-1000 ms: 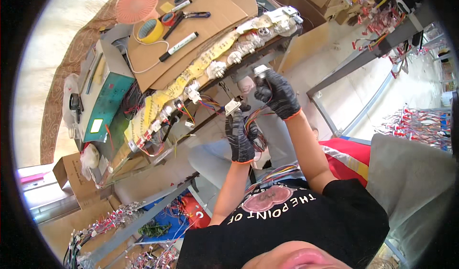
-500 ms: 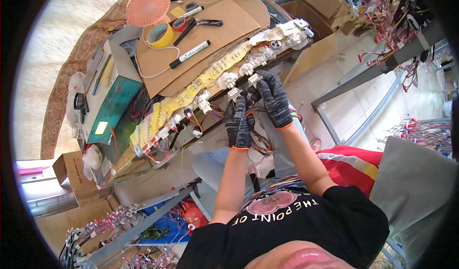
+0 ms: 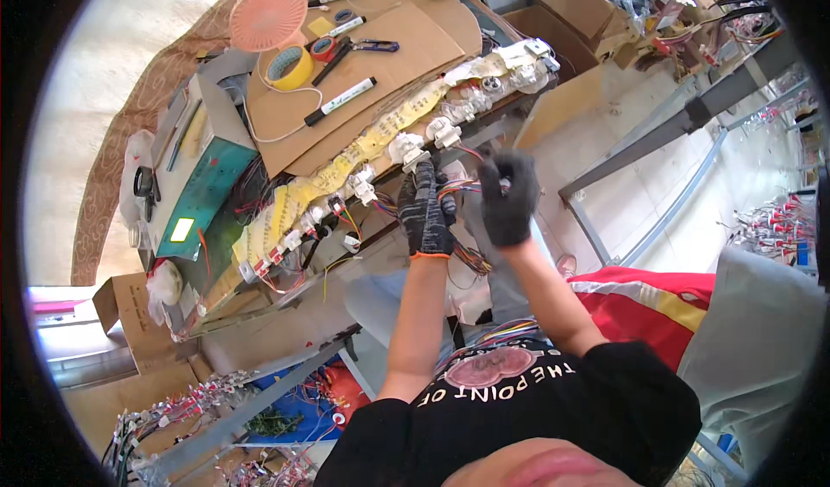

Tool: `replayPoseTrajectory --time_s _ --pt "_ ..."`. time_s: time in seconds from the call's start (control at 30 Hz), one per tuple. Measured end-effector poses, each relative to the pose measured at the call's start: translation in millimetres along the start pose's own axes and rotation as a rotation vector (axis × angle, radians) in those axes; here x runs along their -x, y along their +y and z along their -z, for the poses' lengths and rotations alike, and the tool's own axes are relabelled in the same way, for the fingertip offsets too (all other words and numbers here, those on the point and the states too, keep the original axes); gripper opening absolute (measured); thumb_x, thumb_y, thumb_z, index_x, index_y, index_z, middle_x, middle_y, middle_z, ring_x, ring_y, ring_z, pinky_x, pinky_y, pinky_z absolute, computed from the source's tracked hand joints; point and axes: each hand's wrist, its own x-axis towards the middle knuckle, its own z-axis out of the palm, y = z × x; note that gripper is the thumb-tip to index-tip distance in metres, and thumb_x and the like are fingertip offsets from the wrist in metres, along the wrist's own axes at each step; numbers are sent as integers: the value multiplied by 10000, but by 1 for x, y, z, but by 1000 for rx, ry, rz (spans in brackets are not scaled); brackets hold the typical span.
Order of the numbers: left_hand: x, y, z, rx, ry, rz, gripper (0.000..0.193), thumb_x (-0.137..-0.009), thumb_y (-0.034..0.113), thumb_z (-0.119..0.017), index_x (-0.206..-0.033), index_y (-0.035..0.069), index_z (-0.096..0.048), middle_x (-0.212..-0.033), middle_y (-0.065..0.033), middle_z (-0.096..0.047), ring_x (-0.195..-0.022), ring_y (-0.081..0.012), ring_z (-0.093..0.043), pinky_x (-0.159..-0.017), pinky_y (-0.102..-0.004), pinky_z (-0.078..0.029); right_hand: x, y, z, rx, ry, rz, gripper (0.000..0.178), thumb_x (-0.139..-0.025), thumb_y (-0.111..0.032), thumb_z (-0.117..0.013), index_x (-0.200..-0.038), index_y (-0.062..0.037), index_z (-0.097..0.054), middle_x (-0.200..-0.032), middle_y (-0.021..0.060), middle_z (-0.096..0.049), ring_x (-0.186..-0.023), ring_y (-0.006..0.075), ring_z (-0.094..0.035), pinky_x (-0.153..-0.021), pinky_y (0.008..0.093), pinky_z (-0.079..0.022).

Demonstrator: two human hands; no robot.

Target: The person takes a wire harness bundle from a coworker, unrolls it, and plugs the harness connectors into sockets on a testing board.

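Note:
My left hand (image 3: 424, 214), in a dark grey knit glove with an orange cuff, is closed with its fingertips at a white plug connector (image 3: 416, 159) on the board's near edge. My right hand (image 3: 508, 197), gloved alike, is lifted just to the right. It is smeared by motion, and its fingers cannot be made out. Coloured wires (image 3: 460, 188) run between the two hands, and their ends at the right hand are hidden. Another white connector (image 3: 444, 132) sits on the same edge, with a wire leading toward my right hand. A long board with yellow labelled tape (image 3: 380, 138) carries this row of connectors.
Cardboard sheets (image 3: 406, 41) on the table hold markers, a yellow tape roll (image 3: 290, 67), a utility knife (image 3: 376, 46) and a pink fan (image 3: 268, 16). A teal box (image 3: 203, 193) stands at left. Metal rails (image 3: 640, 154) with hanging wire harnesses stand at right.
My right hand has let go of its white connector, which now sits at the board, and has moved down and right. My left hand has brought its connector up to the board's edge.

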Motion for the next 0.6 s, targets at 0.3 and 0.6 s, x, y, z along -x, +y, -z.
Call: replayPoseTrajectory --time_s 0.3,0.6 --pt "-26 21 16 40 -363 342 302 -835 372 -532 -822 71 -553 -538 11 -491 -279 -69 -295 -267 -213 -218 13 63 20 3876 -191 1314 583 -828 -407 -461 -1242 -5 -377 -1215 143 -453 -1105 282 -436 -956 442 -331" --pt "25 15 43 -1406 133 -1161 514 -751 407 -567 -1023 -23 -493 -955 -175 -536 -918 -310 -507 -795 -412 -400 24 81 60 4148 -650 1621 214 -856 -244 -525 -726 -113 -417 -532 -28 -333 -450 93 -314 -475 244 -329"
